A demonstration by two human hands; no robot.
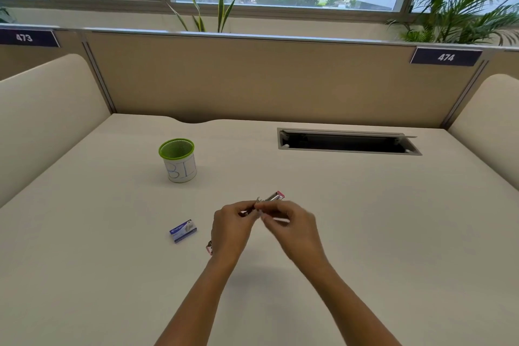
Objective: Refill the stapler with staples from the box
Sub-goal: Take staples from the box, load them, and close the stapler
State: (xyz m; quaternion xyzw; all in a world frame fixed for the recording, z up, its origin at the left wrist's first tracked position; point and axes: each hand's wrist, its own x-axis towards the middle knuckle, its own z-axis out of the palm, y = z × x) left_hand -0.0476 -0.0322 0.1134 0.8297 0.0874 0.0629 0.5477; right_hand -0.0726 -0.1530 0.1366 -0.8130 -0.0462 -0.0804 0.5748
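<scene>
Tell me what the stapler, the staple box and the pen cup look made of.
Stapler: shiny grey metal channel, pink end likely plastic. Staple box: printed cardboard, judging by its matte blue-and-white faces. Pen cup: green mesh inside, probably metal, wrapped in white handwritten paper.

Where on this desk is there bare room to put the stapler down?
Widest bare patch: beyond the right hand, nearer than the slot, out to the right edge of the desk. Another lies between cup and slot. Crowded on the left, where box and cup sit near the left hand gripping the stapler.
</scene>
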